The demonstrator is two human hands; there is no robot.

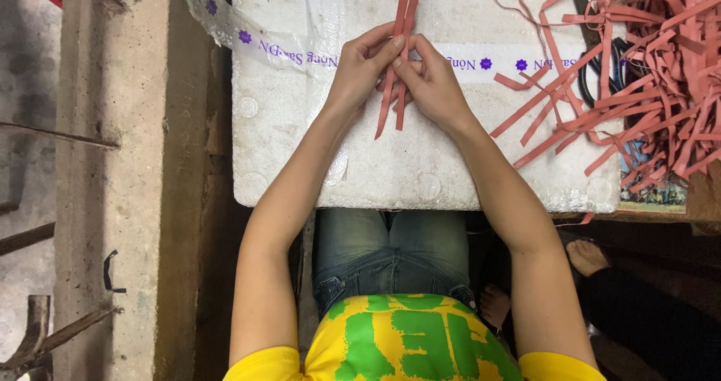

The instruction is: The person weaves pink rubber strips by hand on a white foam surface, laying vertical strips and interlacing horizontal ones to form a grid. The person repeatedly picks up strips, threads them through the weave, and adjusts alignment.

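My left hand [360, 69] and my right hand [432, 81] meet over a white foam box lid [300, 141], both pinching a small bundle of long red strips [404, 13]. The strips run from the top edge of the view down between my fingers, and their loose ends hang just below my hands. My thumbs and forefingers press on the strips at the same spot, side by side.
A large tangled pile of red strips [653, 73] lies at the right, over black scissors handles [601, 73]. Clear tape with purple print [248, 39] crosses the foam. A concrete ledge [113, 178] stands at the left. Another person's bare foot [586, 257] shows at lower right.
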